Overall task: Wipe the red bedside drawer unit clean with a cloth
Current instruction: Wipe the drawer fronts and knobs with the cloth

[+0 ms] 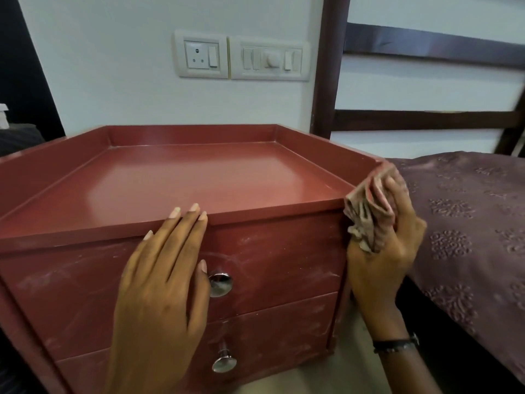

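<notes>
Left hand point(162, 282) spread flat against the upper drawer front, fingertips hooked over the front lip of the red bedside drawer unit point(199, 177), gripping nothing, just bracing. Dusty smears across both drawer fronts, around the two metal knobs point(221, 284). Right hand point(383, 245) closed around a bunched cloth point(366, 211), pressed to the unit's front right corner beside the bed. Likely mid-wipe along that edge; next, probably the smeared drawer fronts.

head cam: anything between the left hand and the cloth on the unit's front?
Nothing loose. In the head view, between the left hand and the cloth there is only bare, dusty upper drawer front and its metal knob beside the thumb.
</notes>
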The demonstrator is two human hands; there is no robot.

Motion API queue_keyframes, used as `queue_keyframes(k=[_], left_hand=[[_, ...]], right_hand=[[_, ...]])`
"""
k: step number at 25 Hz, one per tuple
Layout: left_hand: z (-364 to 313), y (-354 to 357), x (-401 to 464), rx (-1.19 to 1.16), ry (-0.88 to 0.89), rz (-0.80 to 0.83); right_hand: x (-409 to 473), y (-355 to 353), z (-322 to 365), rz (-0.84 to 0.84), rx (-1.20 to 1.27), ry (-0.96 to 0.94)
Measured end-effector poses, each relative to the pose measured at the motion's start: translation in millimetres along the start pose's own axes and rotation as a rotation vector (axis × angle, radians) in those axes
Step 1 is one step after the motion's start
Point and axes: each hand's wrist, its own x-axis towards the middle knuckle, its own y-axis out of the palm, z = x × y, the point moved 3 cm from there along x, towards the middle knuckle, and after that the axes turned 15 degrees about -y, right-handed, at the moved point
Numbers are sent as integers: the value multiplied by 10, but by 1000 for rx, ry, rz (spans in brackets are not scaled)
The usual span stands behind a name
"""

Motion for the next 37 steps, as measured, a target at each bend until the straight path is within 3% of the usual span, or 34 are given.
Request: queue_keyframes(k=[5, 13, 19, 22, 29, 32, 35, 37], left_hand=[[-13, -16, 17, -7, -10, -3], [-42, -13, 16, -28, -30, -22], [-21, -9, 17, -25, -7, -27], [1, -11, 15, -32, -18, -21], [-5, -4, 29, -38, 4, -29], [16, -13, 15, -55, 7, -37], [31, 11, 29, -51, 31, -40], [36, 20, 23, -55, 42, -40]], right_hand=[[277, 149, -38, -15, -72, -98], [-729, -38, -154, 115, -35, -122], [370, 84, -179, 1, -15, -183], [501, 130, -147, 12, -45, -161], [-623, -7, -89, 87, 54, 0], [-478, 0, -83, 23, 107, 55], [94, 25, -62, -54, 90, -31], [530, 97, 92, 28, 118, -207]])
